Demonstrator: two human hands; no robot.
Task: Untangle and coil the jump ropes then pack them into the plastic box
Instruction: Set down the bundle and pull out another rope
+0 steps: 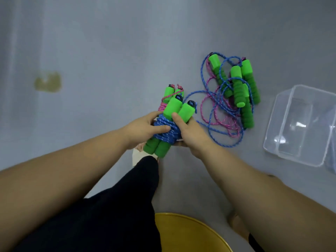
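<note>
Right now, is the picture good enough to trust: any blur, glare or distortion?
Head view: slightly soft all over, yet the bundle in the left hand and right hand and the loose ropes read clearly; head view bends the forearms wide at the edges; glare spots on the box; flat light, faint shadows.

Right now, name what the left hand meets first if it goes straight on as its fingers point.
The blue cord coiled round green foam handles, which the left hand touches now; behind it, probably the right hand.
</note>
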